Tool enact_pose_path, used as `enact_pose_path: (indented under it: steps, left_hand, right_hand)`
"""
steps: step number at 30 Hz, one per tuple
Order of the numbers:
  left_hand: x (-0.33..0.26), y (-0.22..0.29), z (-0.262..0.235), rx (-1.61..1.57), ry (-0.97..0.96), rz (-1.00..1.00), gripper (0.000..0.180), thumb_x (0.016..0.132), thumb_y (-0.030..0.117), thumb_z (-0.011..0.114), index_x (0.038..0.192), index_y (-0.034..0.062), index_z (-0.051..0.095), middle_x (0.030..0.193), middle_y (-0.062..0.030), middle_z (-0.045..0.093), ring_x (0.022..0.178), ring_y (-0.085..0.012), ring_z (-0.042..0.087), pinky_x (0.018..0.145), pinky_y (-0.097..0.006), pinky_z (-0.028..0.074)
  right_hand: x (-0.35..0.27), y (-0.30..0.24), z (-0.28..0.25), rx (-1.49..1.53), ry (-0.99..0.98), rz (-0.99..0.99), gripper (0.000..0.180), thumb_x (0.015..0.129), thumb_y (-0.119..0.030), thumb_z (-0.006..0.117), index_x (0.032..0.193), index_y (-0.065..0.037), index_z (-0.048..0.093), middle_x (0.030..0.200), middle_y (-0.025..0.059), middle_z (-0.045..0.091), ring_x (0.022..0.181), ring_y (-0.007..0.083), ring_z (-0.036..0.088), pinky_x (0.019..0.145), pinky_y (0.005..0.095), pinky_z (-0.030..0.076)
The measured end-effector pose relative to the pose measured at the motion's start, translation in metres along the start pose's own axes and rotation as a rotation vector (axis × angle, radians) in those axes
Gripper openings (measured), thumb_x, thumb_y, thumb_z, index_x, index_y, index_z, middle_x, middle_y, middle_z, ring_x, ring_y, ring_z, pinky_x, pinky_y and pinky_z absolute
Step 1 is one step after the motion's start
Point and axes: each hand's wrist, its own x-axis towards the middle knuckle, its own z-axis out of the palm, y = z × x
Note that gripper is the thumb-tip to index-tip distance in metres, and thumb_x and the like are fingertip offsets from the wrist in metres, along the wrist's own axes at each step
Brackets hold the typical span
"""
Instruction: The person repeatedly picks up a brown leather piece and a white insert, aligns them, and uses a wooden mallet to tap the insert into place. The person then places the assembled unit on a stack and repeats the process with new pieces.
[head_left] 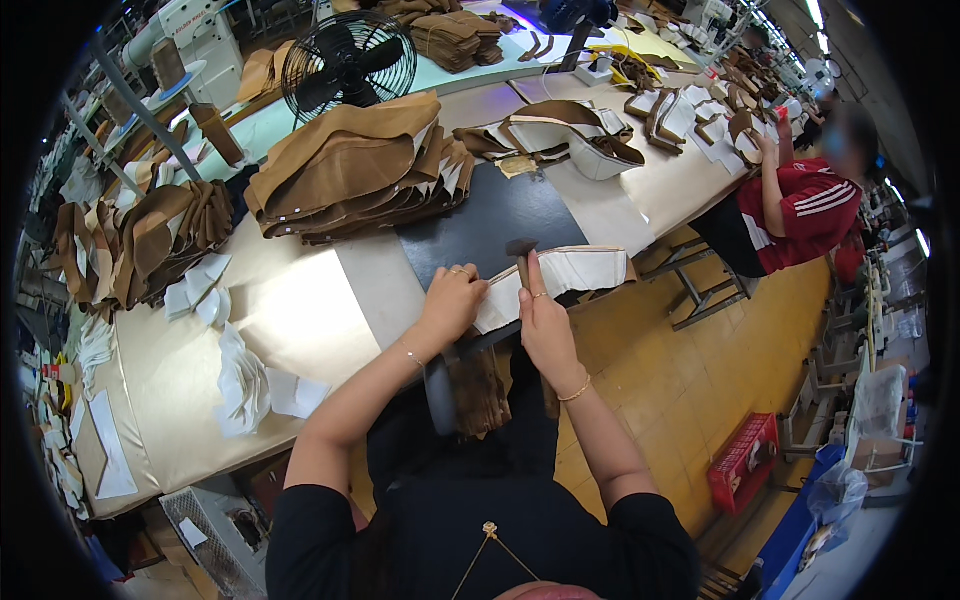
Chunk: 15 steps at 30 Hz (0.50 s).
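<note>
My right hand [543, 317] grips a hammer [521, 248] by its handle, the index finger stretched up along it toward the dark head. The hammer head stands over a long curved leather piece [585, 268] with a white lining and a brown edge. At this piece's left end, the curled fingers of my left hand [453, 302] hold its edge. Under the leather piece and beyond it lies a black work mat [500, 215] on the table. A stack of brown pieces [478, 390] hangs below the table edge, close to my lap.
Tall stacks of brown leather panels [345, 170] stand behind the mat, with a black fan [350, 60] beyond. White lining sheets [245, 385] lie to the left on the table [290, 310]. At right, a person in a red shirt [815, 205] works near a stool [705, 285]; a red crate [743, 462] sits on the floor.
</note>
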Motion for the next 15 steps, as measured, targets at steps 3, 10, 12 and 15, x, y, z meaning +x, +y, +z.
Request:
enact_pose_path:
  steps: [3,10,12,15]
  left_hand:
    - [-0.003,-0.001,0.003,-0.006,0.039,0.007,0.018,0.083,0.017,0.068,0.096,0.0062,0.075,0.093,-0.0102,0.066,0.087,-0.0298,0.063,0.079,-0.042,0.046]
    - [-0.015,-0.007,0.003,-0.135,-0.018,-0.123,0.015,0.083,0.014,0.066,0.094,0.009,0.076,0.094,-0.0086,0.064,0.096,-0.0254,0.061,0.084,-0.037,0.043]
    - [-0.016,-0.001,0.001,-0.011,0.0,-0.053,0.016,0.082,0.013,0.067,0.095,0.0082,0.075,0.094,-0.0089,0.065,0.097,-0.0262,0.061,0.084,-0.037,0.043]
    - [-0.02,-0.002,-0.006,-0.145,-0.016,-0.146,0.015,0.083,0.012,0.066,0.094,0.0071,0.074,0.092,-0.0086,0.064,0.096,-0.0255,0.06,0.083,-0.037,0.043]
  right_hand:
    - [-0.008,0.009,0.017,-0.041,-0.108,0.025,0.056,0.103,-0.018,0.042,0.154,-0.006,0.024,0.091,0.0333,0.064,0.076,0.0466,0.063,0.067,0.0526,0.049]
    - [-0.006,-0.003,0.008,0.022,-0.044,-0.023,0.056,0.102,-0.017,0.045,0.153,-0.005,0.025,0.083,0.0315,0.064,0.075,0.0475,0.064,0.068,0.0533,0.049]
    - [-0.014,-0.014,0.015,0.025,0.101,-0.119,0.056,0.102,-0.018,0.044,0.153,-0.005,0.025,0.081,0.0306,0.064,0.077,0.0472,0.064,0.068,0.0531,0.05]
    - [-0.016,0.006,0.025,-0.124,-0.157,0.101,0.056,0.102,-0.017,0.043,0.154,-0.006,0.024,0.088,0.0297,0.064,0.078,0.0463,0.064,0.068,0.0519,0.051]
